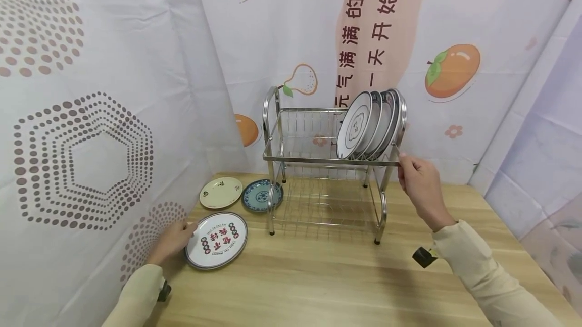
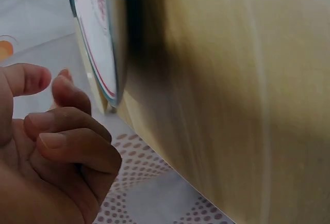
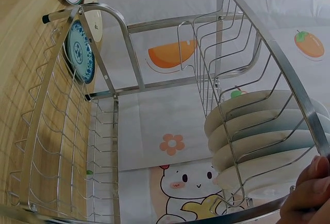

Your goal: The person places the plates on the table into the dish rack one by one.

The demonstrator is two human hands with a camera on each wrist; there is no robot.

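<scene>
A two-tier metal dish rack stands on the table, and my right hand grips the front right corner of its upper tier. Several white plates with dark rims lean upright in the right end of that tier; their pale undersides show in the right wrist view. Near the left edge of a round white plate with red lettering is my left hand. In the left wrist view, the left fingers are loosely bent beside the plate's rim, with nothing seen between them.
Behind the lettered plate lie a cream plate and a blue patterned plate, the latter beside the rack's left legs. The rack's lower tier holds no plates. Printed curtains hang behind the table and at both sides.
</scene>
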